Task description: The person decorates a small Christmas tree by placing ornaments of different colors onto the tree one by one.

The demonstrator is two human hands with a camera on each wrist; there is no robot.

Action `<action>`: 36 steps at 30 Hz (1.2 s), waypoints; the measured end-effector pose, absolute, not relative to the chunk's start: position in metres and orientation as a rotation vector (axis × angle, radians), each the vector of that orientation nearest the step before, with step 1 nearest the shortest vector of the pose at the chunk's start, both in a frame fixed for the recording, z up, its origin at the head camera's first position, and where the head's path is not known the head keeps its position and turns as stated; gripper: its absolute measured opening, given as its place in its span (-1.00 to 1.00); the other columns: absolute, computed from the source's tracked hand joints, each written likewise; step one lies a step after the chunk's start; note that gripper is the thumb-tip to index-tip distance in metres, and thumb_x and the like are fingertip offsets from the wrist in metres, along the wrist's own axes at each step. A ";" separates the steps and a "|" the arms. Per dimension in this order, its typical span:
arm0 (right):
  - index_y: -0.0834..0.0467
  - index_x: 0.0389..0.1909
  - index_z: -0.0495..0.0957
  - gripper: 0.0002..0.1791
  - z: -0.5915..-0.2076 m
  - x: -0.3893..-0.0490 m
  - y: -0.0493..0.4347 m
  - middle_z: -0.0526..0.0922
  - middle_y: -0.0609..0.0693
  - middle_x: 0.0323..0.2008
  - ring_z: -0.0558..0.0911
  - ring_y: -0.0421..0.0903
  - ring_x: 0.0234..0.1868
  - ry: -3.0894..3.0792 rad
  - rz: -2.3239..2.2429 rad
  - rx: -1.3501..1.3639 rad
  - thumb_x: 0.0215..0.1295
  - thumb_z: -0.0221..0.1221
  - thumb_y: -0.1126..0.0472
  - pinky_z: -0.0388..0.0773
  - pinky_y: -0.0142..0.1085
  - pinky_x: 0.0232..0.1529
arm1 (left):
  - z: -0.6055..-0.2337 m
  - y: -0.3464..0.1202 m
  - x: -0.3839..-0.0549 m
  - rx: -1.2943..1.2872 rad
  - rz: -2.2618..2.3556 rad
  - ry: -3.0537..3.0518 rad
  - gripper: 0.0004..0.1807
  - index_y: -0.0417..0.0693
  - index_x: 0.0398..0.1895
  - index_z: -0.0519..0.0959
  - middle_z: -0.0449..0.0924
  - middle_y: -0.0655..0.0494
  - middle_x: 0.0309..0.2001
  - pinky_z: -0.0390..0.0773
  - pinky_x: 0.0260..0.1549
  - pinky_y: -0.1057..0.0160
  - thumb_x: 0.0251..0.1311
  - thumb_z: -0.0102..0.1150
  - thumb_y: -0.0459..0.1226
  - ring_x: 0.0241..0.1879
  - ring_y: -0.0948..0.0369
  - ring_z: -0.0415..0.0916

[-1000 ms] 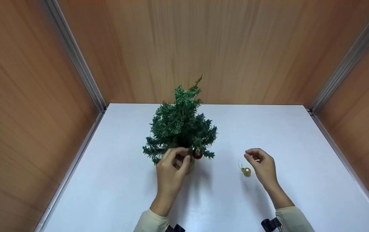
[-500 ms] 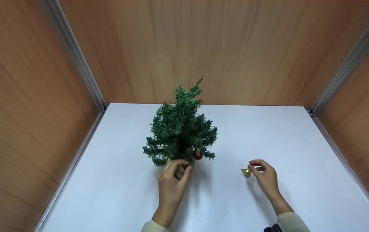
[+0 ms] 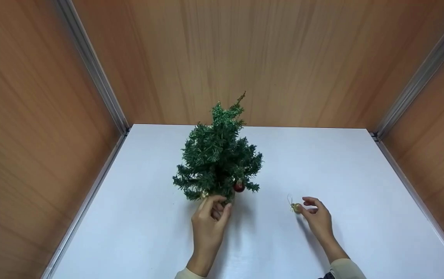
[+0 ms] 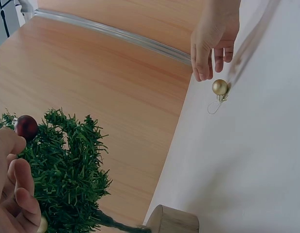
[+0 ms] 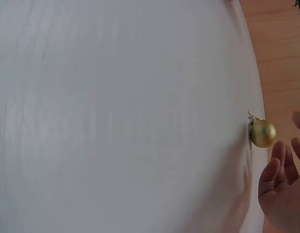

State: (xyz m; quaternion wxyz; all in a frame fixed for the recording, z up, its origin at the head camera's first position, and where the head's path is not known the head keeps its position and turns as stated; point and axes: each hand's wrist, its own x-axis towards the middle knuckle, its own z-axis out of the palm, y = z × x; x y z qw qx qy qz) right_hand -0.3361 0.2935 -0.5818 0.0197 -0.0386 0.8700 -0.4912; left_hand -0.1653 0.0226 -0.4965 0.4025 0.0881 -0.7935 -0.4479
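Note:
A small green Christmas tree [image 3: 218, 155] stands on the table, with a dark red ball ornament [image 3: 239, 187] hanging low on its right side. My left hand [image 3: 208, 226] is just in front of the lower branches, fingers loosely bent and thumb apart; nothing shows in its grasp. Partly hidden behind those fingers is a gold ornament [image 4: 43, 224] on the tree. To the right, another gold ball ornament [image 5: 263, 134] with a thin string loop lies on the table. Beside it, my right hand [image 5: 286, 194] has thumb and fingers spread apart, holding nothing.
The white tabletop [image 3: 148, 232] is bounded by wooden panels at the back [image 3: 284, 58] and both sides, with metal strips along the corners. The tree's round wooden base [image 4: 173, 221] shows in the left wrist view.
My left hand has drawn back from the branches toward me, uncovering part of a gold ornament there. My right hand has come down beside the loose gold ball ornament, its fingers spreading.

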 end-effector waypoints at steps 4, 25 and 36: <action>0.24 0.15 0.51 -0.54 -0.586 -0.334 0.294 0.55 0.19 0.02 0.54 -0.18 -0.21 2.685 -1.525 -0.112 0.31 0.29 0.12 0.52 -0.49 -0.31 | -0.498 0.023 -0.165 0.226 -1.139 -2.007 -0.84 -0.01 -0.29 0.63 0.51 0.24 -0.48 0.51 -0.61 0.44 0.09 0.42 -0.35 -0.57 0.40 0.42; 0.26 0.13 0.52 -0.52 -0.596 -0.340 0.293 0.61 0.17 -0.03 0.49 -0.13 -0.24 2.753 -1.395 -0.127 0.26 0.32 0.13 0.42 -0.43 -0.29 | -0.496 0.020 -0.165 0.215 -1.128 -2.010 -0.87 -0.01 -0.28 0.63 0.52 0.25 -0.47 0.51 -0.60 0.44 0.13 0.40 -0.33 -0.58 0.40 0.41; 0.23 0.04 0.58 -0.60 -0.601 -0.338 0.292 0.69 0.12 -0.10 0.48 -0.18 -0.35 2.802 -1.381 -0.122 0.24 0.33 0.15 0.39 -0.42 -0.35 | -0.498 0.020 -0.165 0.224 -1.139 -2.013 -0.87 0.00 -0.29 0.63 0.52 0.24 -0.46 0.52 -0.59 0.44 0.13 0.40 -0.33 -0.56 0.39 0.42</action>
